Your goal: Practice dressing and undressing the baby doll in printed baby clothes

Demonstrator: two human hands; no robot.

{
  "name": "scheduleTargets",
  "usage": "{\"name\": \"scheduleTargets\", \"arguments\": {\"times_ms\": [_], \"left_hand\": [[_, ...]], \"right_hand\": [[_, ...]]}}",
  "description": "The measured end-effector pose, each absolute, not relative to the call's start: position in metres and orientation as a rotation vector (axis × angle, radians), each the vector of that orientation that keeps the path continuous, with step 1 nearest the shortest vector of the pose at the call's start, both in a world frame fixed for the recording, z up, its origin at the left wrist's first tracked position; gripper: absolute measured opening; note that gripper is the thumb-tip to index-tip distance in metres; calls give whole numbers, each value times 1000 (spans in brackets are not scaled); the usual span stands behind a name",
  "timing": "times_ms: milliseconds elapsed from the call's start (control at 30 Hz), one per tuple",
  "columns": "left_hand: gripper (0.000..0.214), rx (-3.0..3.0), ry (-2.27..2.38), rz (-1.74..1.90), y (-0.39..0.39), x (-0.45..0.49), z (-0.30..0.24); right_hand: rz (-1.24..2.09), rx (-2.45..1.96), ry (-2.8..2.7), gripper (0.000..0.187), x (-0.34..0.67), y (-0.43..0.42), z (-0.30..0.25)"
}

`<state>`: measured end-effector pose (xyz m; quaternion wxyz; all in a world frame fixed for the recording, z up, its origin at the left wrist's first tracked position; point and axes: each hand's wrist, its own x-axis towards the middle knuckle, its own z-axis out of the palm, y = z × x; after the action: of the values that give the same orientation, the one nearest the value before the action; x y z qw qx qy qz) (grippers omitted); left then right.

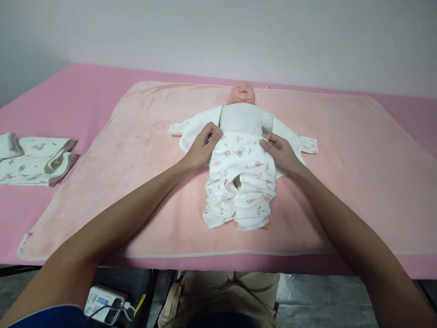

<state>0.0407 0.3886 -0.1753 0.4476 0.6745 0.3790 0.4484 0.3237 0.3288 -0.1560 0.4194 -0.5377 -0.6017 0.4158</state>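
A baby doll [241, 93] lies on its back on a peach blanket [143, 191], head toward the wall. White baby pants [239, 155] with small pink prints cover its legs and reach up to the belly. My left hand [206, 143] pinches the waistband at one side, and my right hand [280, 149] pinches it at the other. A white baby shirt [287, 130] with printed cuffs is spread beneath the doll, sleeves out to both sides. Plain white cloth [242, 117] covers the chest. The feet are mostly hidden by the pant legs.
Folded printed cloth [37, 159] with brownish edges lies at the left on the pink table cover [92, 91]. A pale wall [218, 36] stands behind. Below the front edge are a dark case or seat, a white box [102, 303] and a cable.
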Motion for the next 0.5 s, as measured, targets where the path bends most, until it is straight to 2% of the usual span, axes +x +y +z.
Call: {"name": "scheduleTargets", "arguments": {"times_ms": [167, 367, 500], "left_hand": [[58, 1651, 952, 1083, 410, 48, -169], [70, 1226, 859, 1090, 426, 68, -187], [63, 1171, 866, 997, 415, 69, -185]], "right_hand": [[733, -1374, -1649, 62, 313, 340, -136], [918, -1400, -1212, 72, 304, 372, -160], [1038, -1370, -1206, 75, 302, 366, -174]]}}
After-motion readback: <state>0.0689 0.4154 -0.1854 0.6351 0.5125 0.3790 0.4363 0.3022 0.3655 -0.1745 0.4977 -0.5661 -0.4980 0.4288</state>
